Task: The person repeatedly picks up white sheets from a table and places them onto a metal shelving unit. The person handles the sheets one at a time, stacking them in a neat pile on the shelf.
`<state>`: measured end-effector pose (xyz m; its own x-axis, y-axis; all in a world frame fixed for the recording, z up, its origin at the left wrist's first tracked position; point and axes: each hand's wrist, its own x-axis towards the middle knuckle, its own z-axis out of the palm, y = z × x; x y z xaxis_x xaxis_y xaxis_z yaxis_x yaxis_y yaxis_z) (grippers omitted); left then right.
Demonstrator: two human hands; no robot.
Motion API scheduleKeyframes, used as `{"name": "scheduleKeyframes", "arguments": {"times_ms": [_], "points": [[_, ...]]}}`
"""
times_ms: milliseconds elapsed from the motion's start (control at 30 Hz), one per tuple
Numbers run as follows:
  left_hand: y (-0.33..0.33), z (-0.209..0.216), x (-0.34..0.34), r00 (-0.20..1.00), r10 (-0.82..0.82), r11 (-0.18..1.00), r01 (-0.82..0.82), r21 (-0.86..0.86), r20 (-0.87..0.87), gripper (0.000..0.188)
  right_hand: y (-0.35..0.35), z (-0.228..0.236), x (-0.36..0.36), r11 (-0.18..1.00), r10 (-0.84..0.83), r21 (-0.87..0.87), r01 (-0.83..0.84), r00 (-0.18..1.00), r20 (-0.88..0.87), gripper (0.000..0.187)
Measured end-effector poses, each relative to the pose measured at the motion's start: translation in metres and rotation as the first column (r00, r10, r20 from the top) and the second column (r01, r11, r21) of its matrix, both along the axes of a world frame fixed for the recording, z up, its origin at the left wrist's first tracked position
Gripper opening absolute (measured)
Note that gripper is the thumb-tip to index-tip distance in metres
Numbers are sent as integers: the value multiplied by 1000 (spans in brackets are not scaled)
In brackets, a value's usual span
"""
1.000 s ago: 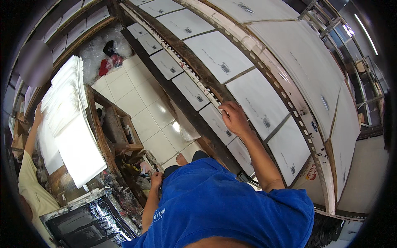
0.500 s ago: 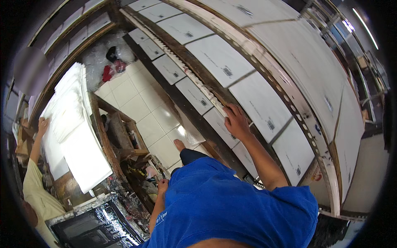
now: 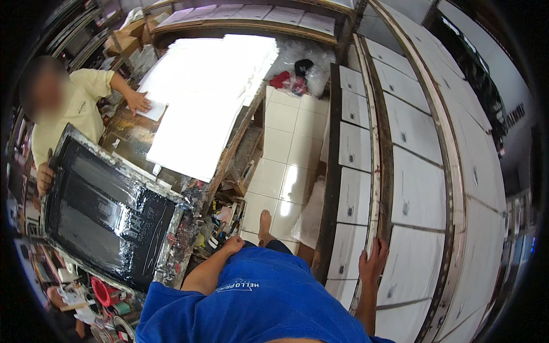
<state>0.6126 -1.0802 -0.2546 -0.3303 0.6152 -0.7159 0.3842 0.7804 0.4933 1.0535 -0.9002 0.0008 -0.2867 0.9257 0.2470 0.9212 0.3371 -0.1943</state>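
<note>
My right hand (image 3: 374, 260) rests on a pale rail (image 3: 374, 188) along the rack at my right, fingers apart. Flat printed white sheets (image 3: 415, 184) lie in rows on both sides of that rail. My left hand (image 3: 233, 246) is low in front of my body, fingers curled in. Whether anything is in it is hidden. Close to it are a cluttered low shelf (image 3: 220, 224) and the worn wooden edge of a work table (image 3: 197, 212). A framed printing screen (image 3: 108, 208), smeared with wet black ink, stands tilted up at the left.
Across the table a person in a pale yellow shirt (image 3: 71, 111) grips the screen frame and touches a white sheet. A big stack of white sheets (image 3: 200, 108) covers the table. Tiled floor (image 3: 280, 148) runs between table and rack. Clear plastic (image 3: 320, 60) lies at the far end.
My view has turned left, so the table, screen and co-worker show more fully. The screen now stands tilted up, with the co-worker's hand on its frame. My right hand remains at the rail.
</note>
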Motion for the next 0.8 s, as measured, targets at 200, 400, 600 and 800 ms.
{"name": "scheduleKeyframes", "arguments": {"times_ms": [200,400,600,800], "points": [[-17,4,6,995,103,992,-102,-77,8,36,3,-2,-2,1000,6,2,-6,1000,-10,53],[-12,-2,12,997,78,995,-76,-58,28,36,1,3,-6,999,-27,-25,27,1000,-6,54],[0,-3,11,997,74,996,-73,-46,23,39,2,3,-5,1000,-11,-9,11,1000,-24,54],[6,8,14,999,39,995,-36,-92,28,41,2,1,-2,1000,11,-8,-11,1000,1,54]]}}
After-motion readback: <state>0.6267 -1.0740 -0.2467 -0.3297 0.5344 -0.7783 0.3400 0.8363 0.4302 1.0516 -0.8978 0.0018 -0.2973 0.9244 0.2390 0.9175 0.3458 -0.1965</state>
